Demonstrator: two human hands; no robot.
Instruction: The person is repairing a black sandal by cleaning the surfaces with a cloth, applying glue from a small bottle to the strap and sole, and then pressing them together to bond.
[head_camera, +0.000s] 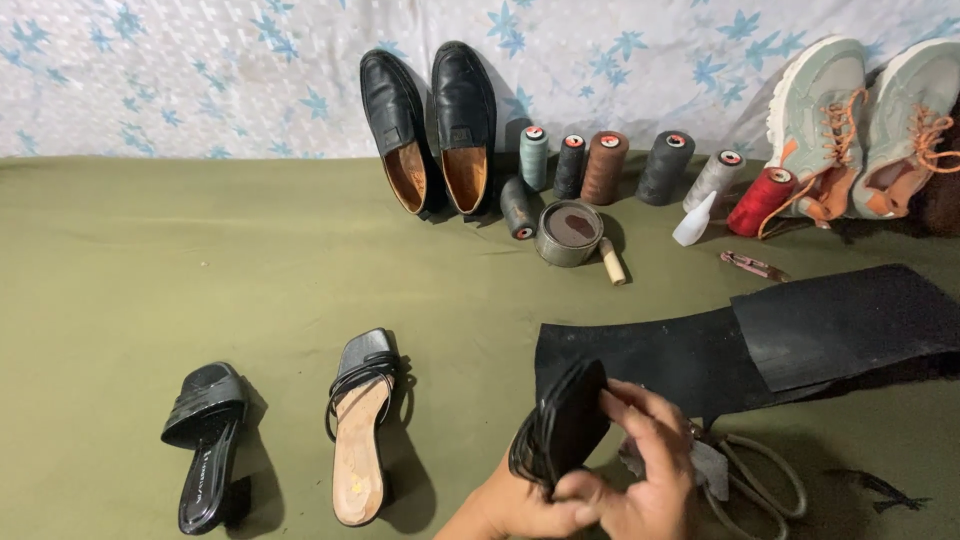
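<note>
Olive-green cloth (150, 260) covers the work surface, backed by a floral sheet. Near left: one black sandal (205, 440), then a strappy sandal (360, 435) lying sole-up. Near centre: left hand (520, 505) and right hand (655, 460) both grip a black strappy sandal (560, 430), held just above black rubber sheets (800, 335). Far centre: black loafers (430, 125), thread spools (605, 165). Far right: sneakers (865, 120).
</note>
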